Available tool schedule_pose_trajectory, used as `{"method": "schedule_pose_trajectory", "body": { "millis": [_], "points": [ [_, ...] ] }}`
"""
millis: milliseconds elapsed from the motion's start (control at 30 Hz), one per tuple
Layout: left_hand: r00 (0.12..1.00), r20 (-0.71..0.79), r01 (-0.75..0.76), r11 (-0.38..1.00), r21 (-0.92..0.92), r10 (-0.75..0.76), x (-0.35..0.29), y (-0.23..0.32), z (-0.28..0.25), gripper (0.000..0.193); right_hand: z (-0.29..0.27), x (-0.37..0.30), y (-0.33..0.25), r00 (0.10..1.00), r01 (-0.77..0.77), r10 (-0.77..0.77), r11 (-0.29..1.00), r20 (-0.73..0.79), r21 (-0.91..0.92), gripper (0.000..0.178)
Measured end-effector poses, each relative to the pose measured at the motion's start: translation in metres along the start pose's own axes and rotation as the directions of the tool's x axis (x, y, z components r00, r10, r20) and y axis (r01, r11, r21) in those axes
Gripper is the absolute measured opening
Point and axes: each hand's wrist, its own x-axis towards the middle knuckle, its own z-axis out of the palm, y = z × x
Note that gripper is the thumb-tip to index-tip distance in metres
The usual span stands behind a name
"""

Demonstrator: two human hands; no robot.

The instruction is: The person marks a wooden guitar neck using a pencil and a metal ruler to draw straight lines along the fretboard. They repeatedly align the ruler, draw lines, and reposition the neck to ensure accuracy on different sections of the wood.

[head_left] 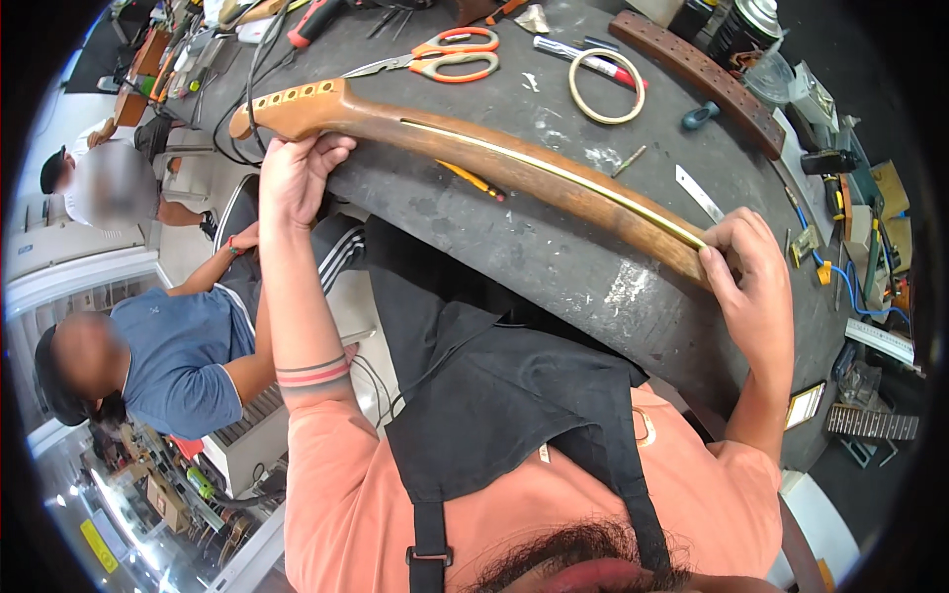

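A wooden guitar neck [568, 190] lies across the dark workbench, with a thin pale strip [554, 164] running along a groove in its upward face. Its headstock [292, 107], dotted with a row of holes, points to the left. My left hand [304, 176] is closed at the neck's near edge, close to the headstock; its fingers are partly hidden underneath. At the other end, my right hand [746, 267] grips the heel, thumb on the near side and fingertips over the end of the strip.
Beyond the neck lie orange-handled scissors [457, 66], a pale ring [607, 87], markers [593, 61] and a long brown curved board with holes [707, 84]. A pencil [471, 180] and a metal ruler [698, 194] rest near it. A seated person [178, 346] is at left.
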Motion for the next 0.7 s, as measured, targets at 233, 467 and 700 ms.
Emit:
{"method": "schedule_pose_trajectory", "body": {
  "millis": [233, 467, 700],
  "points": [
    [0.968, 0.068, -0.245, 0.969, 0.023, 0.243, -0.005, -0.019, 0.004, 0.029, 0.005, -0.014, -0.007, 0.997, 0.016, -0.024, 0.994, -0.072, -0.11, 0.012],
    [0.947, 0.025, -0.316, 0.943, -0.101, 0.32, -0.009, -0.024, 0.013, 0.029, 0.006, -0.02, -0.009, 0.99, 0.115, -0.13, 0.962, -0.047, -0.248, 0.015],
    [0.941, -0.029, -0.336, 0.924, -0.186, 0.336, -0.008, -0.03, 0.022, 0.032, 0.013, -0.025, -0.01, 0.976, 0.161, -0.201, 0.928, -0.086, -0.334, 0.013]
  ]
}}
